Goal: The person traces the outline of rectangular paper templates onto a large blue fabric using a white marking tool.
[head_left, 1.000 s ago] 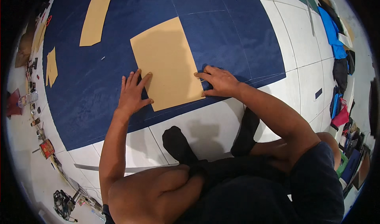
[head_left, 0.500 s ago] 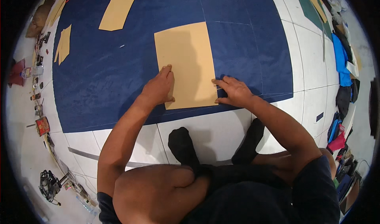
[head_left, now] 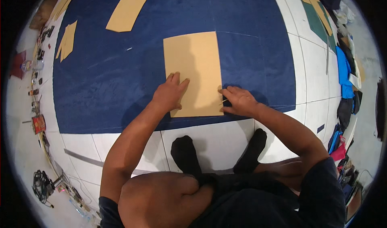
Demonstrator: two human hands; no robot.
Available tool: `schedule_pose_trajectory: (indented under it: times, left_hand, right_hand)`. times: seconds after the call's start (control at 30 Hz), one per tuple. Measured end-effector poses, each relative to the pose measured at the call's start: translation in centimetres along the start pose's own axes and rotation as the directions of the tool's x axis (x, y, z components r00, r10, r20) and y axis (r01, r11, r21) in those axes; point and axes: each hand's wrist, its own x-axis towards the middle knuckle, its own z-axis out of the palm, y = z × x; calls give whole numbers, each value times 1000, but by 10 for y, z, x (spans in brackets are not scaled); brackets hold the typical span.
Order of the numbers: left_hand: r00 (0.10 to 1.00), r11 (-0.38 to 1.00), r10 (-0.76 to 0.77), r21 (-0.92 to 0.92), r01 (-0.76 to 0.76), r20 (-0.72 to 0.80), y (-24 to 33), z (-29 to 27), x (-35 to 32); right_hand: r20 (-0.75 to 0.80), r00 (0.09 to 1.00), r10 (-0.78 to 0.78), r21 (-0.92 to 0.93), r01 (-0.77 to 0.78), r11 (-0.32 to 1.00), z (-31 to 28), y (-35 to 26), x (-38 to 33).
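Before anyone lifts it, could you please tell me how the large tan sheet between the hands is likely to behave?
The tan sheet lies flat with crisp edges, so it is probably fairly stiff. It looks thin, so likely light for its size. Resting on the blue cloth, it might slide rather than roll.

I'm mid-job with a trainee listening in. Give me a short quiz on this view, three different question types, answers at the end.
1. True or false: fingers of the left hand touch the large tan sheet near its left edge.
2. Multiple choice: what colour is the cloth beneath that sheet?
A) green
B) navy blue
C) white
3. Fill in the blank: seen from the person's side, the small white piece on the cloth lies to the ____ of the sheet.

Key: 1. True. 2. B. 3. Left.
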Motion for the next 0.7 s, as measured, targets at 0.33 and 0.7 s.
schedule_pose_trajectory:
  times: [0.33,0.7]
  left_hand:
    - [999,999,34,21,-34,2,-5,-3,4]
    - [996,994,84,71,-82,-21,-8,2,6]
  right_hand:
    - [-106,993,-58,473,101,875,12,-100,52]
    - [-136,978,-157,543,207,814,60,-121,65]
